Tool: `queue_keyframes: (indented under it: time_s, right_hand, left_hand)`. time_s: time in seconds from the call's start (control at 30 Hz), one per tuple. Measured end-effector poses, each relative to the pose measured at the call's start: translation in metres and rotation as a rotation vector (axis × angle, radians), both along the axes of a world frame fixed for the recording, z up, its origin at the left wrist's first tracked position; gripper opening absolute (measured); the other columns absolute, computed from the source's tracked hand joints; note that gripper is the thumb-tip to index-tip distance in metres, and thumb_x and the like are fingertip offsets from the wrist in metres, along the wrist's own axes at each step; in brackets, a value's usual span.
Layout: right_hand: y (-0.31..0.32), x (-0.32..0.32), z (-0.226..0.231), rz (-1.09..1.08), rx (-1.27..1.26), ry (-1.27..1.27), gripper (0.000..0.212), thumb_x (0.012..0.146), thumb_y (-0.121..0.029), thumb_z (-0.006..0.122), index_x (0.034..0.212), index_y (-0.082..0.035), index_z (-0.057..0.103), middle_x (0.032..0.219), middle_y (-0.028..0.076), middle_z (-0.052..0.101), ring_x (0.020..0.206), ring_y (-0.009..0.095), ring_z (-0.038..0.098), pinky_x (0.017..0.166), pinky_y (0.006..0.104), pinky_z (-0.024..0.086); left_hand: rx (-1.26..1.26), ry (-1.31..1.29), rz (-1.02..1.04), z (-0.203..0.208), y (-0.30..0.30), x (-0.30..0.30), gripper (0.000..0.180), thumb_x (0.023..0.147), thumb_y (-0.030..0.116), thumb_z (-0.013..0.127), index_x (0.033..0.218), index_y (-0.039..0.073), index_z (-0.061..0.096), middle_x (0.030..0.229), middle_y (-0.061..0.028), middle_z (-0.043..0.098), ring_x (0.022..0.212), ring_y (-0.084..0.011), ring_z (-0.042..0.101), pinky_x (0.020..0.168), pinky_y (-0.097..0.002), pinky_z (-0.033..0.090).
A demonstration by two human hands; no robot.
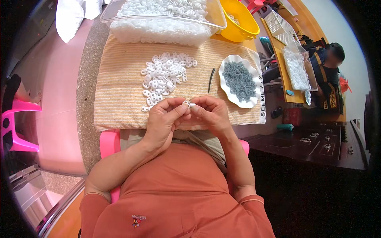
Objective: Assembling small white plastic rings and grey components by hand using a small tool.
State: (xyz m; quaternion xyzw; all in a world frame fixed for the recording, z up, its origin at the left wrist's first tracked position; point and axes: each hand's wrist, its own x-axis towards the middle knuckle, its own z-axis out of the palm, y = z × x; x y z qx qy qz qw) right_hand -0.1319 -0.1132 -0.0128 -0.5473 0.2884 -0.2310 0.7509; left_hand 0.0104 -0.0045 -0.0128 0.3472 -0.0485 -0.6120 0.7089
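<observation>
A person seated at a round stone worktop (85, 79) holds both hands together just above its near edge. The left hand (164, 117) and right hand (210, 113) meet fingertip to fingertip, and between them sits one small white plastic oval piece (186, 103). Each grip is narrow: thumb and forefinger pinched closed on the piece from opposite sides, the other fingers curled in underneath.

The piece looks very light, hard and smooth, so it would probably slip or flick away if squeezed unevenly. Its rim, pinched on the flat faces, seems the safest place to hold. Whether something is being pushed into it cannot be told; the fingers hide the join.

Just beyond the grip, on an orange-and-cream striped cloth (119, 79), lies a loose heap of matching white plastic pieces (164, 75), the nearest ones almost touching the left fingers. Beyond the grip and to its right rests a white scalloped plate (226, 65) piled with small grey-blue parts (239, 81); between plate and heap lies a thin dark rod (211, 79). Farther out still stand a clear plastic tub (214, 18) filled with white pieces and a yellow plastic bowl (242, 23). Well off to the right, another person (331, 75) sits at a wooden table.
</observation>
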Motion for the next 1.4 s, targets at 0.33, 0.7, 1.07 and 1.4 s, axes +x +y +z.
queue_keyframes:
  time_s: [0.33,0.7,1.07,1.4]
  right_hand:
    - [0.0013,0.0013,0.0044,0.051,-0.087,0.058,0.018,0.090,-0.007,0.061,0.106,0.003,0.063,0.091,0.008,0.068,0.081,0.011,0.064,0.072,0.0232,0.053]
    - [0.0023,0.0008,0.0040,0.062,-0.004,0.014,0.027,0.089,-0.003,0.062,0.114,0.004,0.059,0.099,0.011,0.067,0.086,0.013,0.065,0.075,0.0253,0.054]
    - [0.0021,0.0003,0.0052,0.042,0.019,-0.038,0.027,0.089,-0.003,0.062,0.115,0.004,0.059,0.098,0.009,0.067,0.085,0.012,0.064,0.074,0.0244,0.053]
    - [0.0009,-0.0036,0.0096,-0.002,0.018,-0.005,0.027,0.088,-0.002,0.062,0.114,0.004,0.060,0.097,0.010,0.068,0.084,0.013,0.065,0.073,0.0249,0.052]
  left_hand:
    - [-0.015,0.010,0.010,0.0006,-0.0008,-0.0011,0.016,0.089,0.002,0.061,0.104,-0.001,0.060,0.094,-0.0085,0.066,0.081,-0.0124,0.064,0.073,-0.0225,0.055]
    - [-0.007,0.004,0.011,0.0007,-0.0005,-0.0006,0.016,0.088,0.001,0.061,0.105,-0.001,0.060,0.094,-0.0088,0.066,0.080,-0.0122,0.064,0.073,-0.0227,0.055]
    - [-0.010,-0.023,-0.008,0.0018,-0.0008,-0.0003,0.017,0.088,0.002,0.062,0.105,-0.001,0.060,0.093,-0.0083,0.066,0.079,-0.0119,0.064,0.072,-0.0222,0.055]
    - [0.035,-0.058,-0.029,0.0039,-0.0005,-0.0005,0.018,0.088,0.004,0.062,0.106,-0.001,0.060,0.091,-0.0078,0.066,0.079,-0.0118,0.064,0.072,-0.0221,0.055]
